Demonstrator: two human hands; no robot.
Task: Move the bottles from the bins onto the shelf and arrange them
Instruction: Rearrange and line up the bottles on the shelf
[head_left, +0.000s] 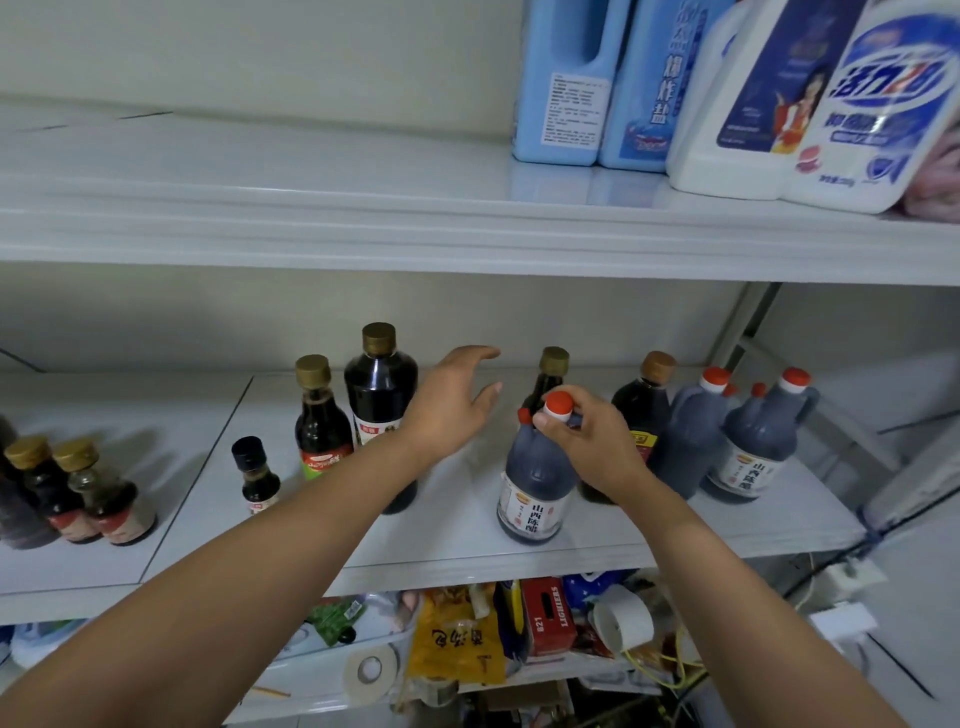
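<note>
One vinegar jug (535, 483) on shelf (457, 540), right hand (587, 441) pinching top; left hand (452, 400) spread, empty.

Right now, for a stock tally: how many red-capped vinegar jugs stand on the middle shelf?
3: the front jug, its cap pinched by the right hand; the middle jug and the far-right jug further right. Others may hide behind.
</note>
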